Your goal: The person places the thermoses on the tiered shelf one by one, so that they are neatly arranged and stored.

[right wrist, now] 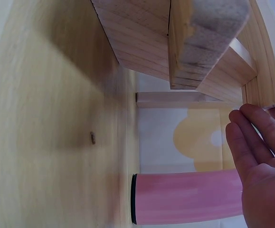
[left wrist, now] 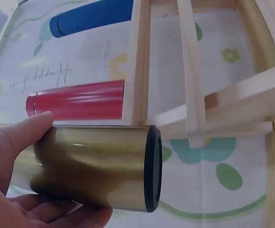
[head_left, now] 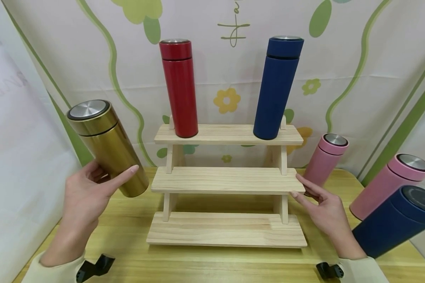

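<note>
My left hand [head_left: 86, 194] grips a gold thermos flask [head_left: 109, 143] round its lower body and holds it up, tilted, left of a three-tier wooden display stand [head_left: 226, 180]. Its thumb lies along the near side, and the steel-topped lid leans toward the upper left. In the left wrist view the dark base rim of the gold flask [left wrist: 152, 168] shows. My right hand [head_left: 327, 212] holds the right end of the middle shelf between thumb and fingers. A red flask [head_left: 180, 94] and a blue flask [head_left: 278, 90] stand upright on the top shelf.
Right of the stand, a pink flask [head_left: 324, 161] stands behind my right hand. Another pink flask [head_left: 389, 188] and a dark blue flask [head_left: 393, 224] stand farther right, near my forearm. A patterned cloth [head_left: 226, 67] hangs behind the wooden table [head_left: 127, 243].
</note>
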Available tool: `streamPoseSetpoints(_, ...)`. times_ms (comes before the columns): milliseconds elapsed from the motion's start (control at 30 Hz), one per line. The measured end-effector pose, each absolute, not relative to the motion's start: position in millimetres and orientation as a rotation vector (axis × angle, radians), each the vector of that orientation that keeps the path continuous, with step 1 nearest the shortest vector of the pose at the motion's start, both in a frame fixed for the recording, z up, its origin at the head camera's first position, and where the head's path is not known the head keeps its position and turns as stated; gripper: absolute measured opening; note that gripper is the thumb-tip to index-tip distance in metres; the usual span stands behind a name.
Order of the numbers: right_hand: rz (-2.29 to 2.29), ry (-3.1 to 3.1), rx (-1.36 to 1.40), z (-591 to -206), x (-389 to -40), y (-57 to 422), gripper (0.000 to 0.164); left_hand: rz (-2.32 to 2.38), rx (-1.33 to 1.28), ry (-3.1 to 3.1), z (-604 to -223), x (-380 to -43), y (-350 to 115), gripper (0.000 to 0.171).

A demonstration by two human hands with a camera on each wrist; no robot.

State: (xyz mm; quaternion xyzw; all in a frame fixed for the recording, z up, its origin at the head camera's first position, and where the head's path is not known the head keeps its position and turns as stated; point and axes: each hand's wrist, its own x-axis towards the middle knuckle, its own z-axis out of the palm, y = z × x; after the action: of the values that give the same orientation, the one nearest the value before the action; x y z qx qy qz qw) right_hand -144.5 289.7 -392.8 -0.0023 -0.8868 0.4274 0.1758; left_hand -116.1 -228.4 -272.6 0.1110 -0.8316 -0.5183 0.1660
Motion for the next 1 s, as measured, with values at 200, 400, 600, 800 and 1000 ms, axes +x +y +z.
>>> streamPoseSetpoints(200,1.216,-2.511,-0.012,-393,-145,291,0.055,-1.487,0.263,-2.357,-266,-116,-220,0.071)
streamPoseSetpoints(400,1.212,-2.51,-0.005,-393,-146,290,0.055,-1.531,0.216,-2.363,-261,-117,-211,0.072)
streamPoseSetpoints(600,1.215,-2.526,-0.023,-392,-145,291,0.055,-1.519,0.213,-2.431,-258,-118,-202,0.079)
streamPoseSetpoints(800,1.215,-2.53,-0.041,-393,-145,291,0.056,-1.567,0.155,-2.462,-258,-121,-191,0.08)
streamPoseSetpoints(1000,1.212,-2.528,-0.042,-393,-145,291,0.056,-1.604,0.1,-2.455,-258,-125,-180,0.078)
